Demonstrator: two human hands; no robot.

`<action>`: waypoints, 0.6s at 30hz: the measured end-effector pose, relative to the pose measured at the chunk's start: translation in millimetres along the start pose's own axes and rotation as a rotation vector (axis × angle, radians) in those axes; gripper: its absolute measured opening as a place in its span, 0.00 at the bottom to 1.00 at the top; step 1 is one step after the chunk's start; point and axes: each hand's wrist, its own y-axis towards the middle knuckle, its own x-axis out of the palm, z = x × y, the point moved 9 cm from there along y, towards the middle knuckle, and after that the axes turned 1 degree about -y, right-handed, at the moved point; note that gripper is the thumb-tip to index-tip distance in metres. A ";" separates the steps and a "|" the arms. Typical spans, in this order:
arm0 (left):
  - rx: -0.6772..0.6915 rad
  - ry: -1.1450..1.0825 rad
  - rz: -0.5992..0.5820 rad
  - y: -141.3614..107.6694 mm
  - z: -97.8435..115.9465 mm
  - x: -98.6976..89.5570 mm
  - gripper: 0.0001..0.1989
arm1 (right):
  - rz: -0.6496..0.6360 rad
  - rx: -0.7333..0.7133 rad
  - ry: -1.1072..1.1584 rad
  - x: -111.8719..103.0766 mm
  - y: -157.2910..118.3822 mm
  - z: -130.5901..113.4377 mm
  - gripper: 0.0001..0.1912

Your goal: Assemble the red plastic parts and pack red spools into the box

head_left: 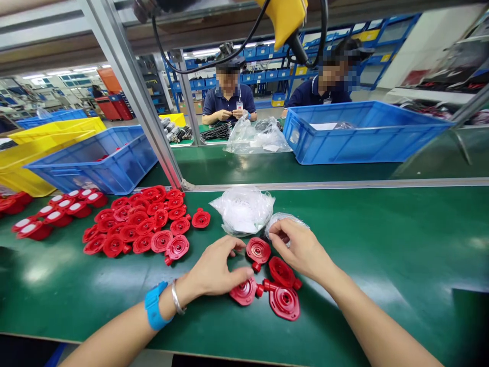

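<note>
My left hand (219,267) is open, thumb and fingers apart. Its thumb lies over the edge of a red round plastic part (244,291) with a short side spout; whether it presses on it I cannot tell. Beside the fingertips is another such red part (258,250), ringed inside. My right hand (300,250) is closed, its fingertips pinched together at a small clear plastic bag (287,220); whatever is between them is hidden. Below that hand lie two more red parts, one tilted (281,271) and one flat (284,303). Behind the hands sits a larger clear bag (243,210) with whitish contents.
Many red parts (137,219) are grouped at left, near red pieces with white discs (57,218). A metal post (132,92) rises behind them. Blue bins (359,137) and yellow bins (23,158) stand farther back. A yellow tool (286,20) hangs overhead. Two people sit opposite.
</note>
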 end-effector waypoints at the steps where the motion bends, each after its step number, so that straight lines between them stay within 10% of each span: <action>1: -0.016 -0.001 -0.038 -5.8 -1.2 4.2 0.30 | -0.017 -0.011 0.024 2.6 -1.0 -4.2 0.06; 5: 0.019 0.075 -0.114 -16.8 -4.4 16.1 0.48 | -0.095 -0.019 0.106 14.7 -5.2 -10.4 0.05; 18: 0.126 -0.028 -0.060 -17.7 -15.8 16.5 0.28 | -0.131 -0.096 0.119 22.9 -9.2 -25.0 0.04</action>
